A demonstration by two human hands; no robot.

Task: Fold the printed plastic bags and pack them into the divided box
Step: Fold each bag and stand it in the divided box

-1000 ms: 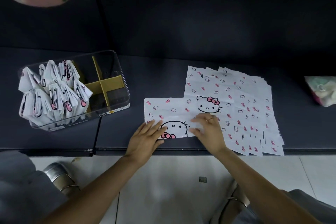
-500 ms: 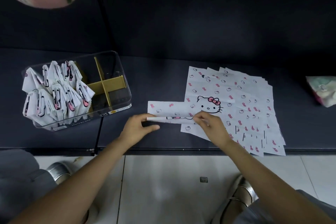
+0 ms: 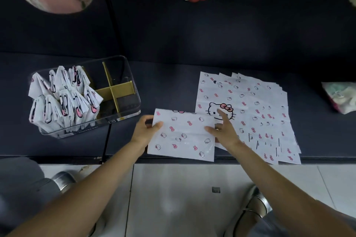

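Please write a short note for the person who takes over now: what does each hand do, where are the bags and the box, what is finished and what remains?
Left hand: grips the left edge of the bag being folded.
Right hand: fingers straight, resting on that bag's right edge.
The bag lies at the front of the dark surface, partly over the flat stack to its right.
Divided box: at the left; folded bags stand in its left compartments, the right ones look empty.
Done: part of the box filled.
Left: finish folding this bag, pack it, then the stack.

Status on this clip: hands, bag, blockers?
Left hand pinches folded bag edge. Right hand open, fingers flat on it. Nothing blocking the divided box.
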